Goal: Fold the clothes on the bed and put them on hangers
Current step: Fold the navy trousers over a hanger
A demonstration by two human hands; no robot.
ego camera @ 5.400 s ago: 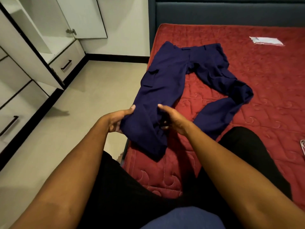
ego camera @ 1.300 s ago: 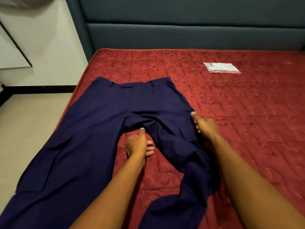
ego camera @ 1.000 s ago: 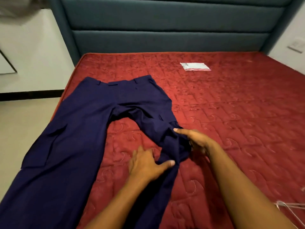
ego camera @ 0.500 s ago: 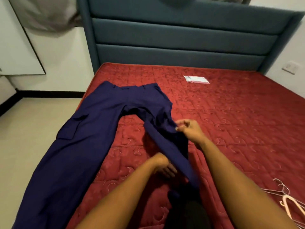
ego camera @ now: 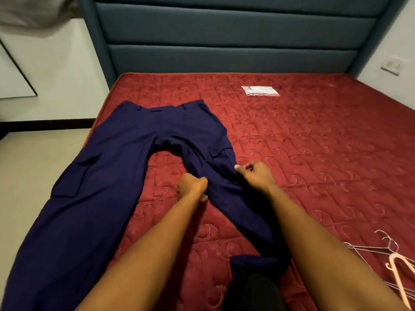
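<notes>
Gripping trouser leg (ego camera: 226, 198), left hand (ego camera: 192, 187) now higher

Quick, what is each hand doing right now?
Left hand: closed, gripping the inner edge of one leg of the trousers.
Right hand: closed, pinching that leg's outer edge.

One view only. Head-worn wide-angle camera, at the near edge of the red quilted mattress (ego camera: 314, 153), faces forward and down along the bed toward the dark teal padded headboard (ego camera: 224, 41). Frame centre falls on the navy cargo trousers (ego camera: 112, 176). Close range: both bare forearms (ego camera: 146, 243) enter from the bottom edge. Left margin takes in pale floor (ego camera: 33, 164).
</notes>
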